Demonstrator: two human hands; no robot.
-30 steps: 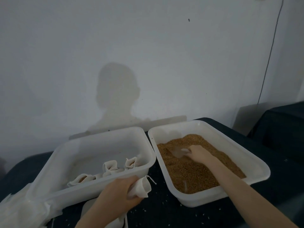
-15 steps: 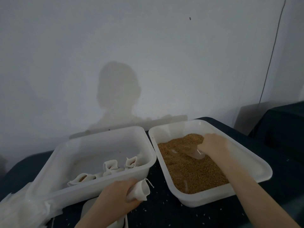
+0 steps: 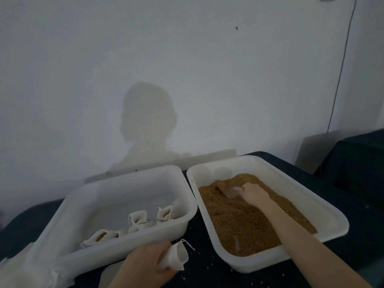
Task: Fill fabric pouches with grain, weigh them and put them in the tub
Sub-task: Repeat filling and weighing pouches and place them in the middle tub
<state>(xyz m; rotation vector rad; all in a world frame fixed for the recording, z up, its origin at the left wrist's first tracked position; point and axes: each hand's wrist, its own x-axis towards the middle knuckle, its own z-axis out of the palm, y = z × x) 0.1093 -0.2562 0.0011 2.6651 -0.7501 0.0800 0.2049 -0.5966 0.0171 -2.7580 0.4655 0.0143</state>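
1. Nearest to us, our left hand curls its fingers round an empty fabric pouch, just in front of the near wall of the left tub. The pouch's mouth stands open toward the right and a thin drawstring trails from it.
2. Left of that hand, at the left tub's near left corner, lies a heap of white cloth; we cannot tell what it is made up of.
3. Loose grains are scattered on the dark tabletop to the right of the left tub's near corner.
4. Inside the left tub, along its near wall, sit three filled pouches, their tops gathered and partly open.
5. Just right of the left tub, nearly touching it, stands the grain tub, holding brown grain.
6. Our right hand reaches into the grain tub, toward its far end, and grips a clear scoop whose bowl is pushed into the grain; the fingers are wrapped round the handle, though blur hides how exactly.
7. Behind the left tub, a pale wall carries the shadow of a head and shoulders.
8. Far to the right of both tubs, a thin cable runs down the wall.
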